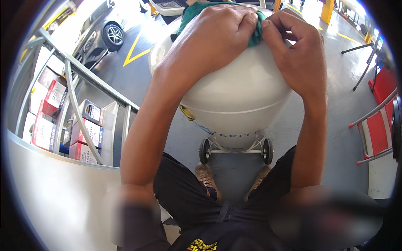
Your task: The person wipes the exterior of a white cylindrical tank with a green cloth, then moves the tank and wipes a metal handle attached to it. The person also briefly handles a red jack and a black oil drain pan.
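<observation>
A green cloth (192,14) lies bunched on top of a large white rounded tank (234,88) in front of me. My left hand (228,33) is closed over the cloth, its thumb along the side and its fingers mostly hidden behind the knuckles. To its right, my right hand (297,46) has its fingers curled, with thumb and fingertip pinched at the cloth's right edge. Both forearms reach over the tank. The tank stands on a small axle with two black wheels (204,151) near my shoes.
At left are a metal frame (90,77) and shelved boxes (86,134) in red, white and black. A dark car (96,33) is parked beyond, beside yellow floor lines (132,50). To the right are a red folding chair (379,129) and a thin-legged stand (366,62).
</observation>
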The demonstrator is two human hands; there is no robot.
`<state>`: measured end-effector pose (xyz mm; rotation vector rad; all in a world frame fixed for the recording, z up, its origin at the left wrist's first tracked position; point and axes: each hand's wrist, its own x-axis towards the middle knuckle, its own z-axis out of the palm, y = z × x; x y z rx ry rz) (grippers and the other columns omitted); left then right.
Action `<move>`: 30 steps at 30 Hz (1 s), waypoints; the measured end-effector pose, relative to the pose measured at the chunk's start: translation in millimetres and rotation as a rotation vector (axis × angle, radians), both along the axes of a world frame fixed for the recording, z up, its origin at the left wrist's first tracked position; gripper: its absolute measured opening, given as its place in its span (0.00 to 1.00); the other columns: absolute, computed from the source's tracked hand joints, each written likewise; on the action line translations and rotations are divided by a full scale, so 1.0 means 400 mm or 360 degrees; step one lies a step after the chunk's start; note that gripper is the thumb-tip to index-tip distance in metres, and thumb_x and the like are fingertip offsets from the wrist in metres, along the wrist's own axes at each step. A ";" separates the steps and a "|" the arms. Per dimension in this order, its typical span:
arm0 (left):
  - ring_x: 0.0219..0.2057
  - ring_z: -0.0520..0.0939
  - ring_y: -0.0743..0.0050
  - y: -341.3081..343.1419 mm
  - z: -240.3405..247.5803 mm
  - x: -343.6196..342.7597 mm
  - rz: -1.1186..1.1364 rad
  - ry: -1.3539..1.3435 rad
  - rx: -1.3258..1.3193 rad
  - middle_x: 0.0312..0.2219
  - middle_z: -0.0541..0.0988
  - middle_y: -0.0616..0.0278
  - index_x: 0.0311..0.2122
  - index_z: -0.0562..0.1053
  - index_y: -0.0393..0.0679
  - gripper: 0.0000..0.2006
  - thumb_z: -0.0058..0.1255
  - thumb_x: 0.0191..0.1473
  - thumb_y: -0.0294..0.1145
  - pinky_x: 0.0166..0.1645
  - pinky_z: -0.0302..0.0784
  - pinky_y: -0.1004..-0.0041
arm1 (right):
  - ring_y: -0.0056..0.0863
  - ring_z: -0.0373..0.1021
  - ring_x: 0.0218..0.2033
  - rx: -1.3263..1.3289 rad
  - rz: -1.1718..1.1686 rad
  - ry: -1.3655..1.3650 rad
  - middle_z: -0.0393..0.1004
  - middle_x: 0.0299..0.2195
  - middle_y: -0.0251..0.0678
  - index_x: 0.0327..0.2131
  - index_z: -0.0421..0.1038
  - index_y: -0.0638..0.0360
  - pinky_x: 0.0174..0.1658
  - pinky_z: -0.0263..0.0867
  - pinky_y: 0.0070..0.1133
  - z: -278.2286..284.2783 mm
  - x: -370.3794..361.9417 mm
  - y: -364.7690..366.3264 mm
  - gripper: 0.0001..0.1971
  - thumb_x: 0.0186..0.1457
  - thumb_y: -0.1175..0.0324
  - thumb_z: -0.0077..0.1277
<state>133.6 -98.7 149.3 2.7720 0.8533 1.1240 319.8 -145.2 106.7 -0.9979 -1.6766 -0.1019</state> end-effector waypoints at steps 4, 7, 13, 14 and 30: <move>0.53 0.84 0.44 -0.004 -0.039 -0.036 0.0323 -0.0048 0.0191 0.50 0.84 0.41 0.55 0.80 0.37 0.23 0.43 0.70 0.44 0.62 0.75 0.60 | 0.18 0.72 0.32 0.0002 0.0041 0.0059 0.76 0.30 0.33 0.35 0.76 0.68 0.43 0.73 0.22 0.002 -0.007 -0.008 0.09 0.65 0.70 0.57; 0.55 0.82 0.45 -0.048 -0.023 -0.061 0.0669 -0.0102 -0.0117 0.50 0.84 0.41 0.52 0.82 0.39 0.23 0.43 0.67 0.46 0.63 0.73 0.56 | 0.19 0.72 0.31 0.0043 0.0016 0.0052 0.76 0.29 0.33 0.34 0.76 0.68 0.39 0.71 0.22 0.000 -0.010 -0.015 0.09 0.64 0.70 0.57; 0.47 0.87 0.42 -0.058 -0.011 -0.050 0.0437 0.0006 0.0170 0.45 0.85 0.40 0.47 0.83 0.35 0.20 0.47 0.66 0.41 0.57 0.79 0.56 | 0.20 0.73 0.29 0.0019 -0.0084 0.0086 0.76 0.28 0.35 0.33 0.76 0.67 0.36 0.70 0.21 0.003 -0.024 -0.025 0.09 0.63 0.70 0.58; 0.46 0.87 0.41 -0.040 -0.026 -0.039 0.0196 0.0022 0.0432 0.44 0.85 0.40 0.46 0.83 0.34 0.19 0.48 0.65 0.38 0.57 0.80 0.57 | 0.20 0.73 0.29 0.0008 -0.0079 0.0099 0.77 0.28 0.35 0.33 0.76 0.67 0.36 0.70 0.21 0.003 -0.024 -0.023 0.09 0.63 0.70 0.57; 0.62 0.79 0.54 0.149 -0.046 -0.301 0.0395 -0.0170 -0.0532 0.62 0.79 0.53 0.65 0.75 0.49 0.25 0.38 0.74 0.48 0.70 0.67 0.65 | 0.20 0.74 0.31 0.0021 -0.0044 0.0067 0.76 0.29 0.33 0.33 0.76 0.68 0.42 0.71 0.22 0.004 -0.033 -0.028 0.09 0.64 0.70 0.56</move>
